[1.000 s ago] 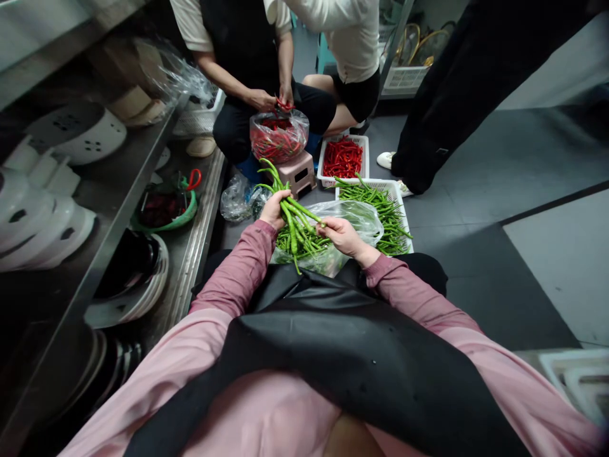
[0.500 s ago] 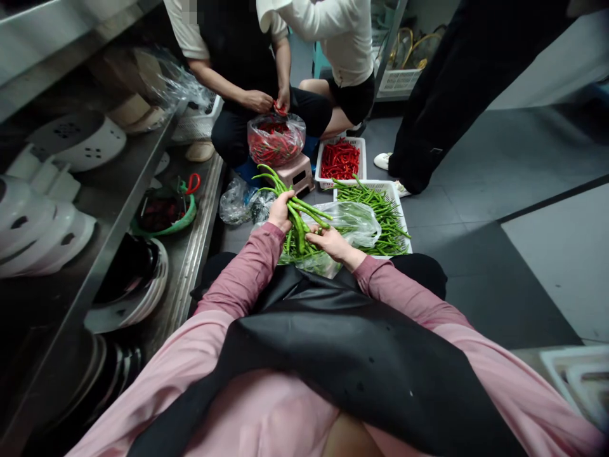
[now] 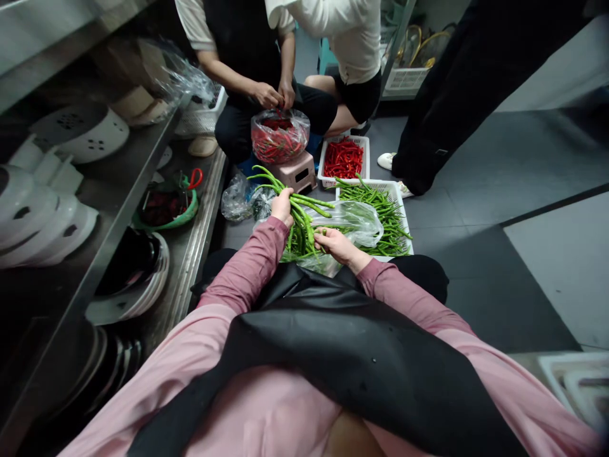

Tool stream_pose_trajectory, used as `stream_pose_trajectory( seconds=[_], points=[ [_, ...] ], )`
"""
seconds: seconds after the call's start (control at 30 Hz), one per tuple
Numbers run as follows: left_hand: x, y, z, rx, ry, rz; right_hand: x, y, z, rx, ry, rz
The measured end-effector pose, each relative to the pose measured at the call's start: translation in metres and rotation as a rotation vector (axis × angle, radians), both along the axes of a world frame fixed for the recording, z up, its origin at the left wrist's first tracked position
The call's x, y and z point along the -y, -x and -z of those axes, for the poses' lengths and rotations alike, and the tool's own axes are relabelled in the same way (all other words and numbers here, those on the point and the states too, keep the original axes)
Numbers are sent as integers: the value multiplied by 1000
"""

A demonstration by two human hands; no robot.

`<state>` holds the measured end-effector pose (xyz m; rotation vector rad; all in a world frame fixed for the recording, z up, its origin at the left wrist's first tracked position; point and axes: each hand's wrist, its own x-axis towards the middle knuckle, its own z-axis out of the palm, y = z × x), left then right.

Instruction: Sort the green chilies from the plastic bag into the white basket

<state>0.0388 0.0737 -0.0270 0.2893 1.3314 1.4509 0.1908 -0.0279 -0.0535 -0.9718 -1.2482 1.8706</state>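
Long green peppers [image 3: 269,181] stick out on both sides of my left hand [image 3: 282,207], whose fingers are wrapped round the bunch. To its right and a little lower, my right hand [image 3: 337,245] is pinched at the tip of a green pepper. Below both hands, more green peppers lie in a clear plastic bag [image 3: 328,265] in front of my apron. Just to the right stands a white basket [image 3: 405,219] heaped with green peppers, and part of the clear bag [image 3: 366,222] drapes over it.
Across from me, a person's hands [image 3: 276,95] work over a bag of red peppers [image 3: 280,136] on a pink stool [image 3: 302,171]. A white basket of red peppers [image 3: 343,158] sits beside it. Metal shelves [image 3: 190,235] with dishes line the left; another person's leg [image 3: 419,146] stands right.
My right hand has shifted slightly down and right relative to the bunch. The view has moved a little. The other person's hands have come closer together over the red peppers.
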Motion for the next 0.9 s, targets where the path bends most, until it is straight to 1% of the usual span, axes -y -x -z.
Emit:
stream_pose_trajectory(
  seconds=[0.1, 0.2, 0.23, 0.3, 0.33, 0.4, 0.47, 0.57, 0.6, 0.67, 0.73, 0.8, 0.83, 0.87, 0.9],
  points=[
    [1, -2, 2, 34, 51, 15, 0, 0, -7, 46, -186, 145],
    [-1, 1, 4, 73, 100, 10, -2, -5, -16, 88, -315, 261],
    [-2, 2, 5, 75, 108, -7, -3, -7, -18, 99, -329, 305],
    [-4, 5, 6, 62, 107, -52, -5, -10, -20, 120, -273, 367],
    [-5, 6, 5, 44, 96, -76, -5, -10, -19, 136, -220, 367],
    [-7, 6, 5, -8, 73, -119, -3, -9, -15, 186, -150, 289],
    [-8, 5, 4, -57, 66, -149, 1, -6, -10, 234, -184, 223],
    [-6, 1, 4, -62, 76, -125, 5, -4, -8, 216, -262, 251],
    [-4, -1, 5, -44, 80, -98, 5, -4, -10, 186, -269, 263],
    [0, -5, 7, -8, 83, -41, 3, -7, -19, 110, -279, 237],
    [3, -7, 8, 14, 95, -15, -3, -12, -33, 15, -297, 208],
    [5, -6, 9, 35, 126, -20, -8, -18, -47, -78, -326, 221],
    [5, -6, 8, 51, 144, -27, -9, -20, -52, -89, -345, 221],
    [5, -5, 7, 72, 162, -34, -9, -21, -55, -55, -370, 195],
    [5, -4, 5, 93, 171, -43, -8, -20, -55, 30, -402, 147]
  ],
)
